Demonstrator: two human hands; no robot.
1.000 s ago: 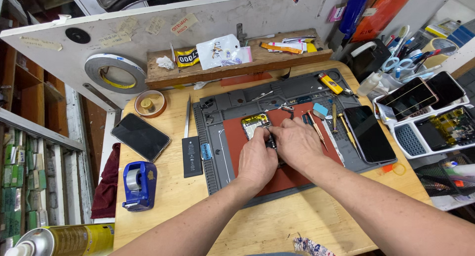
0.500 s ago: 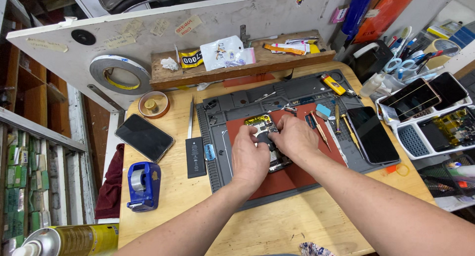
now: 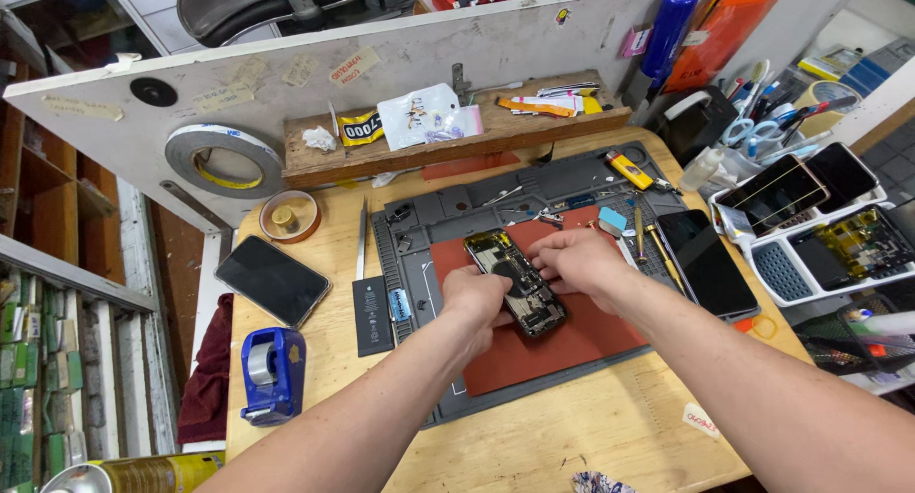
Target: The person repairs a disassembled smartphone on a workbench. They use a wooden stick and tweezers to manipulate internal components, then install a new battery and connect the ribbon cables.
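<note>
The opened black smartphone body with yellow inner parts [image 3: 515,281] lies tilted on the red silicone mat [image 3: 572,345], near the middle of the grey work tray [image 3: 448,217]. The left hand [image 3: 477,298] and the right hand [image 3: 577,261] both grip it with narrow fingers.

Both bare forearms reach forward, left hand [image 3: 474,296] and right hand [image 3: 576,261] close together, fingers curled downward.

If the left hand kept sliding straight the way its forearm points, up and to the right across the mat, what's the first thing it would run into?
Most likely the opened phone body, which the left hand already touches at its edge. Right behind it lie the right hand and the small tools on the grey mat; depth is hard to judge.
</note>
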